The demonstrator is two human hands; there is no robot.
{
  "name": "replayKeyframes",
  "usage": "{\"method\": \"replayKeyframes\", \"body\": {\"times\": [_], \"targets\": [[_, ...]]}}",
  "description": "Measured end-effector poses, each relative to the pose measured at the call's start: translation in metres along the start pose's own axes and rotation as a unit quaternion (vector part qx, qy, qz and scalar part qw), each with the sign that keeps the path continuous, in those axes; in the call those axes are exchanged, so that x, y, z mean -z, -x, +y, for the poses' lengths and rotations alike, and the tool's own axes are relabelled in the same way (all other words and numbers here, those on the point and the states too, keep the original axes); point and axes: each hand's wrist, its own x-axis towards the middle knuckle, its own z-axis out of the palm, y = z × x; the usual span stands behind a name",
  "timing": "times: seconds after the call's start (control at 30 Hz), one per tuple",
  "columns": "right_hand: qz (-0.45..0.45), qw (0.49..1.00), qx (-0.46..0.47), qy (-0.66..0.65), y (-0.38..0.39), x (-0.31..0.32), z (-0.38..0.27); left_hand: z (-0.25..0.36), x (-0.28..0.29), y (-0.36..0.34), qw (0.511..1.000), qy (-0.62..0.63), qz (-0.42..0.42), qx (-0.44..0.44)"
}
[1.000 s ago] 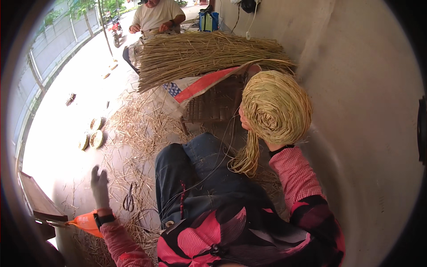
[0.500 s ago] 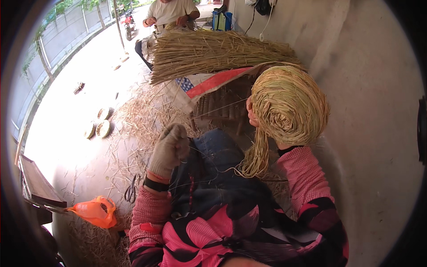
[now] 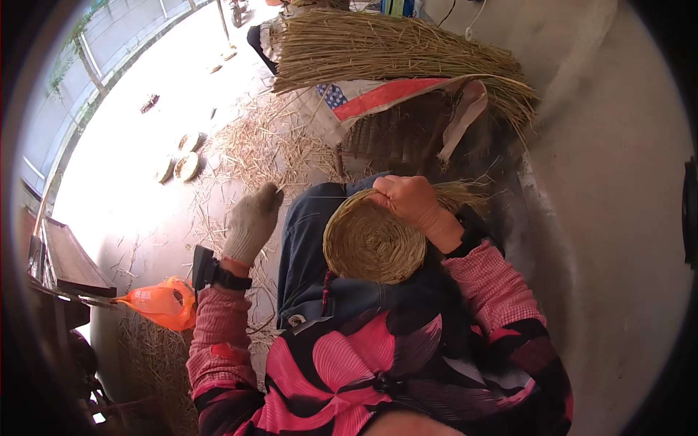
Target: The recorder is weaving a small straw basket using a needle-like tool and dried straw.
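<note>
A round coiled straw basket (image 3: 374,251) rests on my lap, its hollow inside facing me. My right hand (image 3: 411,203), bare, is closed on its far right rim. Loose straw ends (image 3: 462,194) stick out to the right, beyond that hand. My left hand (image 3: 252,221) wears a light knitted glove and is closed in a fist, left of the basket and apart from it. A thin pale thread (image 3: 316,197) runs taut from this fist to the rim near my right fingers. Whether a needle is in the left fist is hidden.
A big straw bundle (image 3: 392,47) lies on a sack-covered stand ahead. Several small straw baskets (image 3: 187,166) and scattered straw (image 3: 251,145) are on the floor to the left. An orange plastic bag (image 3: 163,303) hangs at lower left; a wall (image 3: 618,203) rises at right.
The basket has come down from the upper right onto my lap and turned from its coiled outer side to its hollow inside. My left fist has shifted left and slightly up.
</note>
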Motion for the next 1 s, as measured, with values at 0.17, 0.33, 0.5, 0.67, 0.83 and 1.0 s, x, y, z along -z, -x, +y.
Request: {"method": "replayKeyframes", "body": {"times": [0.17, 0.33, 0.5, 0.67, 0.83, 1.0], "targets": [[-0.016, 0.998, 0.060, -0.009, -0.008, -0.005, -0.022, 0.010, 0.001, -0.058, 0.857, 0.471, 0.209, 0.023], [-0.009, 0.995, 0.077, -0.069, -0.002, -0.001, -0.023, -0.076, 0.096, -0.066, 0.596, 0.797, 0.078, -0.059], [-0.016, 0.994, 0.039, -0.104, 0.008, 0.003, -0.020, -0.098, 0.169, -0.027, 0.751, 0.593, 0.270, 0.104], [-0.011, 0.996, 0.031, -0.088, 0.018, 0.002, -0.016, -0.111, 0.162, 0.044, 0.767, 0.543, 0.298, 0.169], [-0.036, 0.999, -0.004, 0.009, 0.026, 0.014, -0.020, -0.072, 0.118, 0.110, 0.702, 0.578, 0.354, 0.217], [0.030, 0.999, -0.018, 0.040, 0.036, 0.016, -0.025, -0.092, 0.090, 0.139, 0.652, 0.627, 0.361, 0.226]]}}
